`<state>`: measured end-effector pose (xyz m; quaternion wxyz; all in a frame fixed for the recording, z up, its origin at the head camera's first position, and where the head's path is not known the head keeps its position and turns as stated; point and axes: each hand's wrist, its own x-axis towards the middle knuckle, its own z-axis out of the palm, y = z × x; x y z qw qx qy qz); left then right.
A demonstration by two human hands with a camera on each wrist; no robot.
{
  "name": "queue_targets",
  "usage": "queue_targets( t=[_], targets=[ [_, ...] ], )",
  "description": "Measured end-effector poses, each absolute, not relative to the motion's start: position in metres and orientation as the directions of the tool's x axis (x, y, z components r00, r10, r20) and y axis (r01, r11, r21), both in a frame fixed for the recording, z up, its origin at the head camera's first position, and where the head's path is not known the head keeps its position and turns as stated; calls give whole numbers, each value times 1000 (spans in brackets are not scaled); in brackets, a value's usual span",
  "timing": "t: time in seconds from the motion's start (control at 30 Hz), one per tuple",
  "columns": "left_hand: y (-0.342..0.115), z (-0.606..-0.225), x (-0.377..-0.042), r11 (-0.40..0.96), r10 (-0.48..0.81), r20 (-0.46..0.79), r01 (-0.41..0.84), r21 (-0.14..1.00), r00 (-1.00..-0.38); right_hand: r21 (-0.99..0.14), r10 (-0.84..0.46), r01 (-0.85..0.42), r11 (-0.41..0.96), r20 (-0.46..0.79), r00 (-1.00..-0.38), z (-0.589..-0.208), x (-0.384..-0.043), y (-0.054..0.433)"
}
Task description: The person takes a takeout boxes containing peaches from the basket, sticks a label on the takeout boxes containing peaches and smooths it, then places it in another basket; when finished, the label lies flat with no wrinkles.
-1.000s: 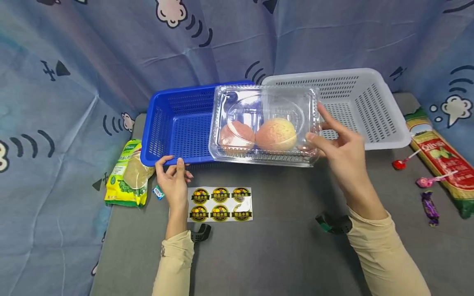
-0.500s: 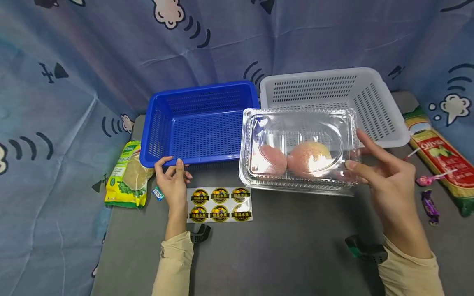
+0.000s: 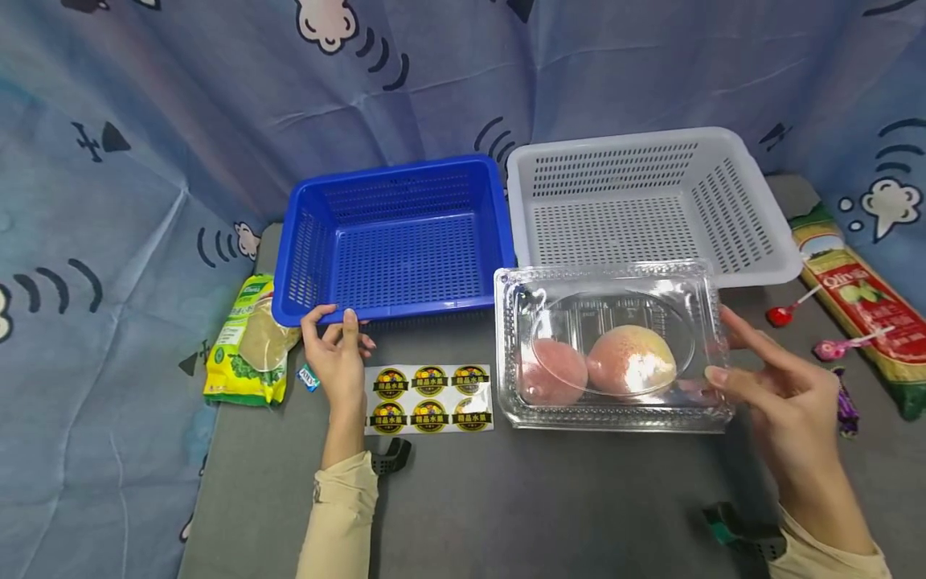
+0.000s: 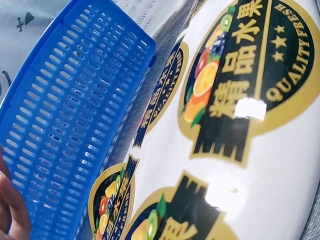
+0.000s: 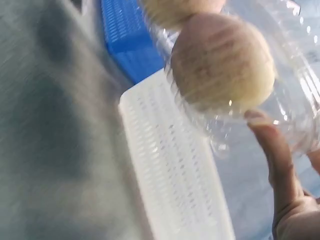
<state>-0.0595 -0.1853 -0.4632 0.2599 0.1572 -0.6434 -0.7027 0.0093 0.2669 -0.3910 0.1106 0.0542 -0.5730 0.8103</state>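
My right hand (image 3: 799, 414) pinches the right end of a clear plastic clamshell box (image 3: 521, 305). Inside its closed lid lie two peaches, a pink one (image 3: 553, 372) and a pink-yellow one (image 3: 632, 359). The box is held up over the table, overlapping the front rim of a white plastic basket (image 3: 784, 277) in the head view. My left hand (image 3: 336, 354) grips the front rim of a blue plastic basket (image 3: 405, 249), which holds nothing. Below it lies a sheet of round gold-and-black fruit stickers (image 3: 430, 400), seen close in the left wrist view.
At left stand a yellow-green food bag (image 3: 249, 342) and a small blue-white wrapped candy (image 3: 309, 378). To the right are a red Olivia package (image 3: 864, 301), a red lollipop (image 3: 780, 315), a pink lollipop (image 3: 827, 350) and a purple wrapped candy (image 3: 848, 414). A patterned curtain (image 3: 434, 72) hangs behind.
My right hand has carried the clamshell box of peaches right and toward me, from over the blue and white baskets to in front of the white one. The left hand stays on the blue rim.
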Motion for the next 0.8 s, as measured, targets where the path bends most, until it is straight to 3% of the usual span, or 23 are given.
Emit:
queue_targets(
  t=[0.17, 0.8],
  targets=[
    [-185, -462, -60, -41, -570, 114, 167, 985, -813, -866, 37, -211, -453, 218, -975, -413, 20, 285],
    [-183, -460, -59, -95, -580, 53, 132, 987, -813, -932, -10, -125, -340, 136, -991, -451, 20, 304]
  ],
)
